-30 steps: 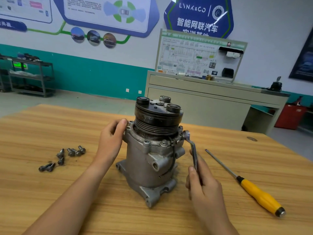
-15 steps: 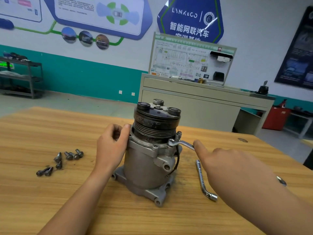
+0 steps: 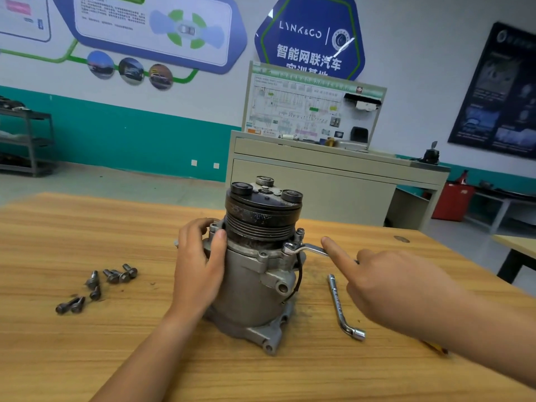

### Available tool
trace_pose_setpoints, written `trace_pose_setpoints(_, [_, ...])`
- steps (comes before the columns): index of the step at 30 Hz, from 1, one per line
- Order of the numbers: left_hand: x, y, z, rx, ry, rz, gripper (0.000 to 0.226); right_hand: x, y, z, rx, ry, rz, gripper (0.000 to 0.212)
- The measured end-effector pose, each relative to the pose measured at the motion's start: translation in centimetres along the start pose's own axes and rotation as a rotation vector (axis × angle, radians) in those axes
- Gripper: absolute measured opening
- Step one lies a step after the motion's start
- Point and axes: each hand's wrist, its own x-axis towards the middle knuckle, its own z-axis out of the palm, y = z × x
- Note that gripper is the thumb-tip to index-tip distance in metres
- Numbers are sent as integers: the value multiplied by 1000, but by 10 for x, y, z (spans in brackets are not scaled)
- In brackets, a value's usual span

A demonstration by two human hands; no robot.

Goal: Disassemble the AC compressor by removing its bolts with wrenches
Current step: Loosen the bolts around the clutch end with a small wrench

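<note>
on the compressor (image 3: 250,288), wrench (image 3: 308,249) touching right hand (image 3: 391,282)

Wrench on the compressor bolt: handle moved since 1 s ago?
Yes. Against the compressor, the wrench handle swung from pointing toward the person to pointing right, where the right hand touches it.

A grey cabinet (image 3: 313,181) stands against a white wall (image 3: 420,53) with a teal band (image 3: 130,140). Blue posters (image 3: 309,39) hang above it; a metal rack (image 3: 29,140) stands far left, a red container (image 3: 452,201) right.
</note>
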Motion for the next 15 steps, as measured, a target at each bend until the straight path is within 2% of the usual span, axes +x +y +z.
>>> trace_pose_setpoints(4, [-6,-7,4,-75,37,-13,66,13,27,3,-39,4,-138,76])
trace_pose_setpoints(6, [-8,-12,4,-122,45,-48,73,21,30,11,-62,45,-137,73])
trace_pose_setpoints(9, [-7,-17,5,-125,44,-39,72,36,34,28,-59,279,-152,64])
trace_pose_setpoints(12, [-6,-22,3,-49,26,33,66,60,34,45,85,550,-170,43])
trace_pose_setpoints(15, [-8,-25,1,-22,5,45,66,85,22,49,157,633,-188,31])
